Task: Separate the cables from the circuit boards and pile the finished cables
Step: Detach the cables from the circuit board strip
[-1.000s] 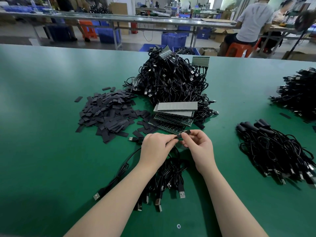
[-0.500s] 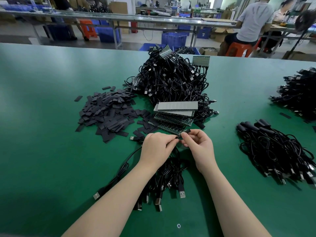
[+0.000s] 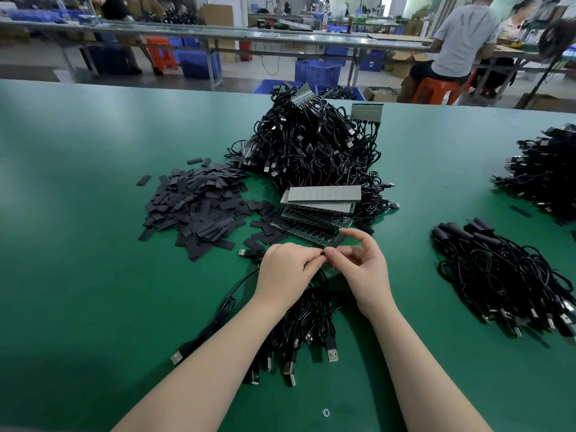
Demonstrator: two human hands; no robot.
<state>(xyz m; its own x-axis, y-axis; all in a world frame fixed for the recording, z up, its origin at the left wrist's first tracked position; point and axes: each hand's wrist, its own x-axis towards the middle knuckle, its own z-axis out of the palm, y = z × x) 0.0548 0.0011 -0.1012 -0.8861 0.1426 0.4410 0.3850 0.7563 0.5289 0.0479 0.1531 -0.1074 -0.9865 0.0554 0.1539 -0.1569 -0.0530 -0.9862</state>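
Flat, matte dark strips [image 3: 193, 207] lie heaped to the left of the fingers on the smooth green table [image 3: 78, 275]. Left hand [image 3: 285, 272] and right hand [image 3: 363, 269] meet fingertip to fingertip, both pinching the end of a thin black cable [image 3: 322, 251]. Beyond the fingers sits a stack of rectangular circuit boards [image 3: 318, 210]; below them, loose glossy cables [image 3: 311, 325]. Right of the fingers lies a neat cable pile [image 3: 511, 282].

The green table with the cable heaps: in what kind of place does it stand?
Most likely an electronics assembly workshop. The green table carries a big heap of black USB cables and stacked circuit boards. Behind it stand long workbenches, blue crates and other seated workers.
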